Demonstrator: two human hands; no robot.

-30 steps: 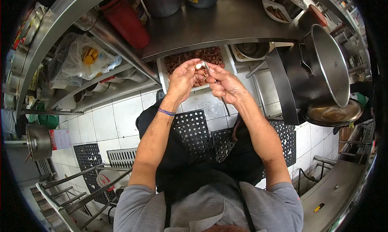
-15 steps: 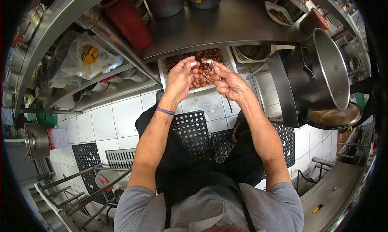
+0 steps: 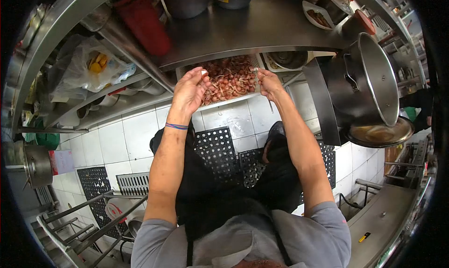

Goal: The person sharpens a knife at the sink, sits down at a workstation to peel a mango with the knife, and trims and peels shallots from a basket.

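A pale tray [image 3: 229,104] under the shelf edge holds a heap of small red-skinned shallots [image 3: 234,76] with stringy roots. Over its left side is my left hand [image 3: 191,88], with a small whitish piece, apparently a shallot, pinched at the thumb and forefinger. My right hand [image 3: 270,83] is closed round a slim small knife [image 3: 271,107] at the tray's right edge; one thin end hangs below the fist. Something pale shows at the right fingertips, too small to make out. The two hands are well apart.
Above the tray runs a steel shelf [image 3: 252,27] with a red container [image 3: 142,22] and dark tubs. On the right stands a large pot [image 3: 358,83]. A plastic bag [image 3: 91,64] lies at left. Black perforated mats [image 3: 216,149] cover part of the tiled floor.
My hands have moved apart, the left going left and the right going right, uncovering more shallots between them. The view has shifted slightly.
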